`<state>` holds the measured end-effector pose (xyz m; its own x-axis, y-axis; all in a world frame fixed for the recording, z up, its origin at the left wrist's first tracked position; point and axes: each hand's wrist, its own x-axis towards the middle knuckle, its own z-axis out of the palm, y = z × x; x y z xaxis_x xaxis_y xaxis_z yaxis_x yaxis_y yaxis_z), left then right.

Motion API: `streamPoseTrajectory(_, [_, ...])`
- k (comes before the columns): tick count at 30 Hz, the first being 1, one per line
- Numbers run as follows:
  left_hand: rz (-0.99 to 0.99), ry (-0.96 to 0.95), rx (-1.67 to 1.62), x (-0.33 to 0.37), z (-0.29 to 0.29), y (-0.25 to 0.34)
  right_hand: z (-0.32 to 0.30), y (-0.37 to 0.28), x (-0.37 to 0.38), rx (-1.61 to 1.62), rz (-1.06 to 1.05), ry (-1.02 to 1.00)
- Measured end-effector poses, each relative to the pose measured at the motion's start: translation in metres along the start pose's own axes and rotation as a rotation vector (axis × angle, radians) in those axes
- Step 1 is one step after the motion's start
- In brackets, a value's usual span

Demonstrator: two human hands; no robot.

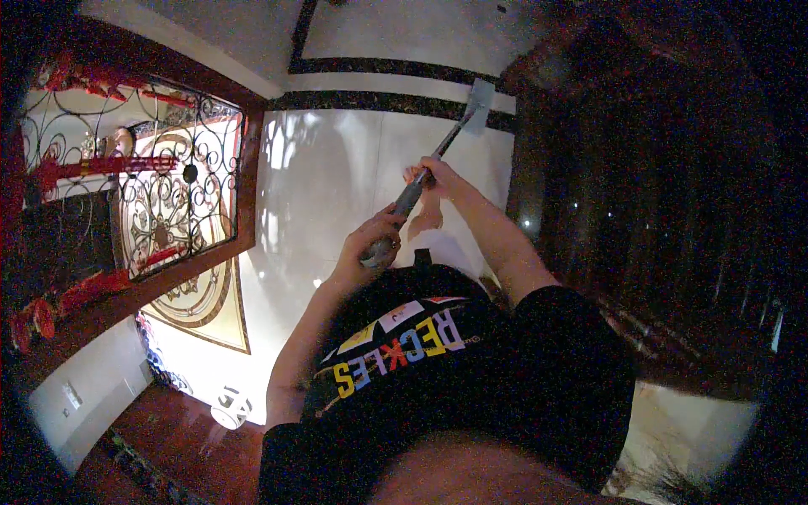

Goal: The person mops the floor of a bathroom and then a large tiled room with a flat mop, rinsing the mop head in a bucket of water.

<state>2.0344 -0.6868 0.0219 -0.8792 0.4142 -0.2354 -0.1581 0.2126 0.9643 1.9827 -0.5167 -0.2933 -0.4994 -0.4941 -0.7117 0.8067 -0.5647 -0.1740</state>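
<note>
And here we are on the pale floor (pixel 337 202), dark bands (pixel 362 103) running along its far edge, with the dark panelling (pixel 640 210) towering on the right and the red-brown framed ironwork (pixel 247 181) on the left! Out over the floor goes the long-handled tool (pixel 410 196), slanting up towards that far edge, and it looks like floor work in full swing. Both hands are on it: the left hand (pixel 374 234) has its grip wrapped around the thick near end, the right hand (pixel 433 172) is closed around the handle farther along, ahead of the left. And at the tip, the pale flat head (pixel 481 103) lies over the near dark band, just beside the corner where the floor meets the panelling; it's blurred, so whether it presses flat there is hard to call. How far along? My judgement: mid-job, as nothing has been set down. The floor shines between the bands and the person's body, but that's glare and reflection, no proof of a finished stretch, so what remains can't be measured from here.
</note>
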Motion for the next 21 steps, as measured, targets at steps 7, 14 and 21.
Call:
streamPoseTrajectory(7, [0.106,0.005,-0.013,0.062,0.016,0.058,0.053,-0.116,-0.075,0.031,-0.13,0.168])
streamPoseTrajectory(14, [0.121,0.284,-0.047,0.092,-0.046,0.057,0.095,-0.157,-0.025,-0.214,-0.17,0.099])
streamPoseTrajectory(21, [0.003,0.512,-0.314,0.024,-0.075,0.023,0.125,-0.109,0.051,-0.498,-0.252,0.125])
